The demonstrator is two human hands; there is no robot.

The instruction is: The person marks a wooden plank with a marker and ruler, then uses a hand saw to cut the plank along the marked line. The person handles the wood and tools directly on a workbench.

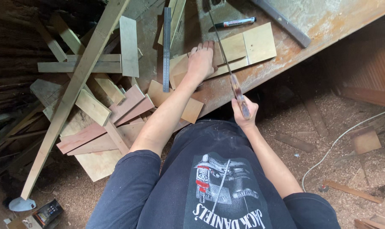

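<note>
Left hand (201,61) pressed flat, fingers together, on plywood (239,48) at bench (328,21) edge. Right hand (243,112) fisted round saw (226,63) handle, blade across plywood. Marker (234,22) far, ruler (166,48) left.

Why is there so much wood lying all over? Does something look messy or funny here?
Yes. The wood offcuts lie heaped crisscross left of the workbench, some overhanging its edge. Sawdust covers the floor. The left hand pins a plywood piece while the right hand saws.
</note>
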